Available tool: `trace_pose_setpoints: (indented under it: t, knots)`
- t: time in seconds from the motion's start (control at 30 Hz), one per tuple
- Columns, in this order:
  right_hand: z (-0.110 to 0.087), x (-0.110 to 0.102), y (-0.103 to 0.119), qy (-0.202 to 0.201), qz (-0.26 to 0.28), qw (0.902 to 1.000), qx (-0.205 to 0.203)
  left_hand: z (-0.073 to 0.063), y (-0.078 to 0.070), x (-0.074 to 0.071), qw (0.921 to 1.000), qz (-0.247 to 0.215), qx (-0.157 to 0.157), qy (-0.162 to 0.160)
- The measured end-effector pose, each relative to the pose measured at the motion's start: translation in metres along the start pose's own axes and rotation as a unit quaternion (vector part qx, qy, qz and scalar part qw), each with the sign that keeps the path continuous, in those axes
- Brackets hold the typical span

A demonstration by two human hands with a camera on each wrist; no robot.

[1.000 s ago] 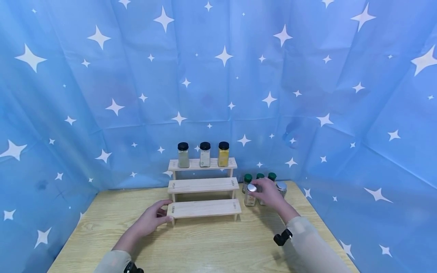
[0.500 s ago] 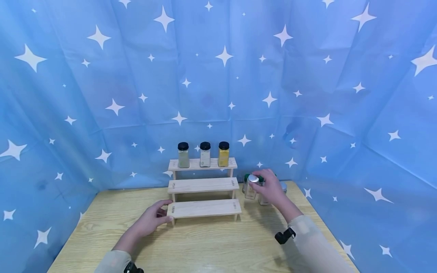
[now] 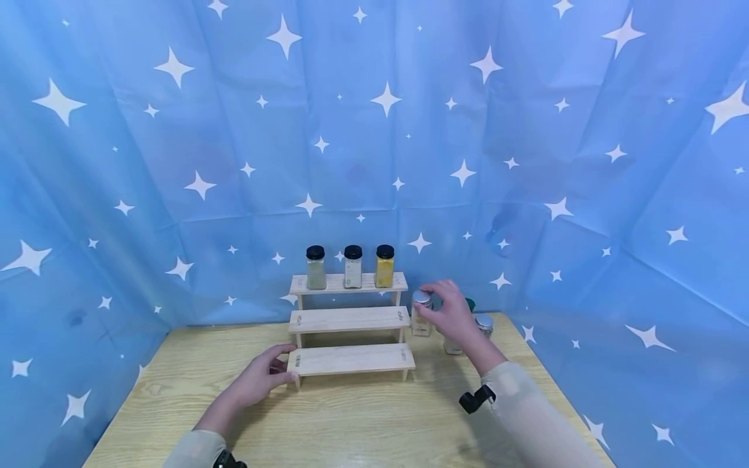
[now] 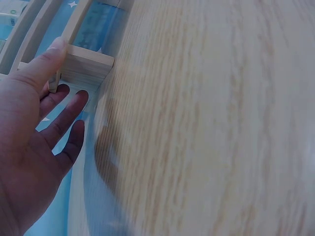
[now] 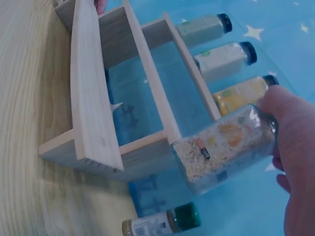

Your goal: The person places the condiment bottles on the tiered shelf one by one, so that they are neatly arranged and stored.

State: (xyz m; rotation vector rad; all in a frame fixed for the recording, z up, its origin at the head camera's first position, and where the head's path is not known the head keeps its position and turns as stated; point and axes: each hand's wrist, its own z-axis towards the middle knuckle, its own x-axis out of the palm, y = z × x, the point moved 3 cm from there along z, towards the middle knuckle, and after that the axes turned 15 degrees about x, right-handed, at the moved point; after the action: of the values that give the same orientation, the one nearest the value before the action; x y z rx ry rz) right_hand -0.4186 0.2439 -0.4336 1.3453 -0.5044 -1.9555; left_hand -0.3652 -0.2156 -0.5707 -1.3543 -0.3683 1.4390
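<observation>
Beside the right end of the three-tier wooden rack (image 3: 351, 354), my right hand (image 3: 459, 322) grips a silver-lidded glass spice jar (image 3: 421, 322) near its lid. In the right wrist view, pale grainy flakes fill the jar (image 5: 224, 150), which is held up by the middle tier's end. My left hand (image 3: 260, 377) pinches the left end of the lowest tier. The left wrist view shows the left thumb (image 4: 42, 66) on top of the board and the other fingers loosely bent below. Three black-lidded jars, among them a yellow one (image 3: 383, 272), stand on the top tier.
Behind and under the right hand, several jars stand on the table (image 3: 351, 422), partly hidden: one with a silver lid (image 3: 484, 322), one showing a green lid (image 3: 471, 304). A green-lidded jar (image 5: 160, 223) shows in the right wrist view. A blue starry curtain (image 3: 374, 162) hangs behind.
The right hand has lifted the silver-lidded jar off the table and carried it left toward the rack. The left hand keeps its place on the lowest tier.
</observation>
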Motion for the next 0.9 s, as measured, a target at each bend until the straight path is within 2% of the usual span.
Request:
trace_pose_setpoints:
  t: [0.33, 0.7, 0.9]
  knots:
    - [0.01, 0.004, 0.023, -0.007, 0.035, 0.9992, -0.019, -0.001, -0.001, -0.001, 0.9999, 0.007, -0.01, -0.007]
    - [0.024, 0.034, 0.05, 0.017, 0.053, 0.9978, -0.037, 0.0, -0.003, 0.0, 0.9999, -0.002, -0.013, -0.005]
    - [0.033, 0.049, 0.06, 0.033, 0.066, 0.9969, -0.029, -0.001, -0.004, 0.001, 0.9999, -0.005, -0.011, -0.005]
